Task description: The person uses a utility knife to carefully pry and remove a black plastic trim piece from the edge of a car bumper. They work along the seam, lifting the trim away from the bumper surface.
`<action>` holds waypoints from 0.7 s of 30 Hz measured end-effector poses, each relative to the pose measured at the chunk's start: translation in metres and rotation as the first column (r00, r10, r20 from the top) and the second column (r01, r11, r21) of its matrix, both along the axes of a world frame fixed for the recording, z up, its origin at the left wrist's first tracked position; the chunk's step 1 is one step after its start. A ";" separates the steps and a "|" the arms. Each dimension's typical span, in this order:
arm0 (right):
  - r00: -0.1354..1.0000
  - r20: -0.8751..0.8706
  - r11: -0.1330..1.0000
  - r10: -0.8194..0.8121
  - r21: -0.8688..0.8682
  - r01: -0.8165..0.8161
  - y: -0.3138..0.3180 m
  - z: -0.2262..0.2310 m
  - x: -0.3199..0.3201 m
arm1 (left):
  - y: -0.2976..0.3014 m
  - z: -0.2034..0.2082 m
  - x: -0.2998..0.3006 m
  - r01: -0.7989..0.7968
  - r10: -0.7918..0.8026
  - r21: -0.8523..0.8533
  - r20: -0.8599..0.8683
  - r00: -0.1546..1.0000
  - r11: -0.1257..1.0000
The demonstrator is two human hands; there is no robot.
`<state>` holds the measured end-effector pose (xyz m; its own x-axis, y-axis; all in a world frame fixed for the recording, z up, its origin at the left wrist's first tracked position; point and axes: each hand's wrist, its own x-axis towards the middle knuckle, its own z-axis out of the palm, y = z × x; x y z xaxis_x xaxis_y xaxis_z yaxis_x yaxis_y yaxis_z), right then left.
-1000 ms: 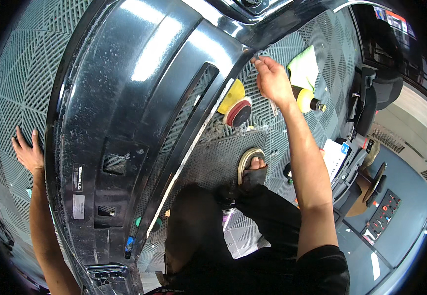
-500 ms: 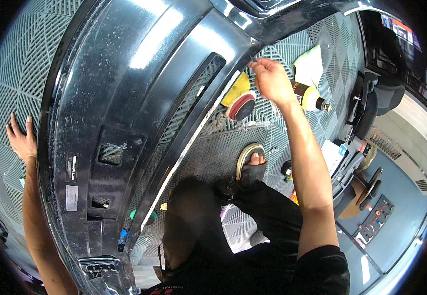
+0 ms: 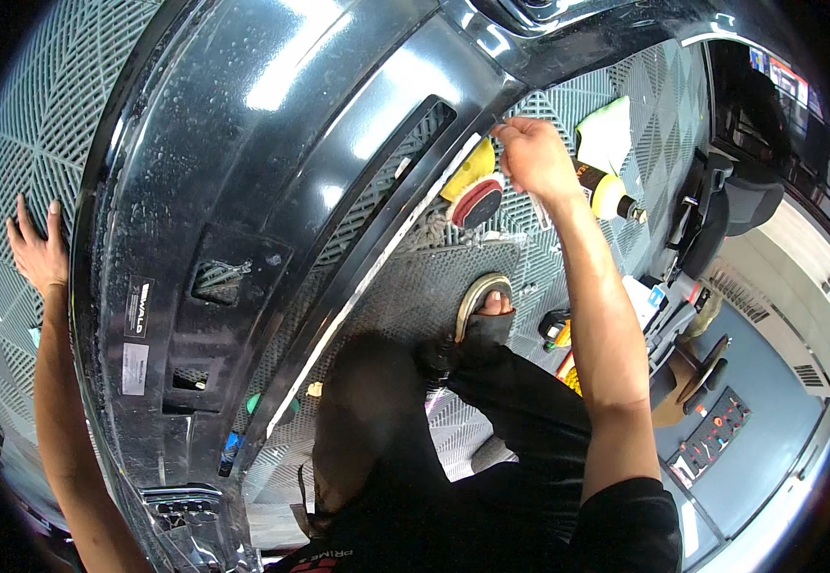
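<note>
A large glossy black bumper (image 3: pixel 272 181), wet with droplets on its left part, stretches from the far side down to me. A whitish strip (image 3: pixel 339 320) runs along its right edge. My right hand (image 3: pixel 536 158) is closed in a pinch at that edge, close to the strip's far end. Whatever is between its fingertips is too small to make out. Past the bumper's left edge, my left hand (image 3: pixel 39 250) has its fingers stretched out and holds nothing. Its forearm lies alongside that edge.
Below my right hand are a yellow pad (image 3: pixel 472 170) and a round red-and-black polishing pad (image 3: pixel 478 202). Further right are a yellow bottle (image 3: pixel 609 196) and a pale green cloth (image 3: pixel 604 136). My sandalled foot (image 3: pixel 493 304) stands on a dark mat (image 3: pixel 405 286). A black chair (image 3: pixel 754 201) is at the right.
The whole view has shifted slightly. My right hand has slipped a little nearer along the bumper's edge, still pinched. The left hand remains beyond the left edge with its fingers spread.
</note>
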<state>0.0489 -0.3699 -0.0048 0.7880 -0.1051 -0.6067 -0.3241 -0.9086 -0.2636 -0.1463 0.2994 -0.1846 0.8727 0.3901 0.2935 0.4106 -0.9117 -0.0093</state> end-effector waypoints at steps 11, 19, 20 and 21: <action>0.994 -0.030 0.994 -0.105 0.008 0.105 0.015 0.003 -0.022 | 0.005 -0.006 -0.001 -0.003 0.003 -0.001 0.009 1.000 1.000; 0.990 0.137 0.997 0.034 -0.076 -0.024 0.003 -0.020 -0.034 | -0.001 0.000 0.000 0.010 -0.009 -0.018 0.020 1.000 1.000; 0.989 0.141 0.996 0.036 -0.085 -0.024 0.001 -0.023 -0.037 | -0.003 0.001 0.000 -0.007 0.007 -0.037 0.007 1.000 0.999; 0.988 0.152 0.996 0.026 -0.088 -0.013 0.000 -0.025 -0.038 | -0.004 0.002 0.000 -0.010 0.010 -0.047 0.008 1.000 0.999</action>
<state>0.0111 -0.3696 -0.0297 0.8730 -0.1359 -0.4685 -0.2684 -0.9358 -0.2288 -0.1460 0.2952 -0.1827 0.8663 0.4121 0.2822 0.4195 -0.9070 0.0368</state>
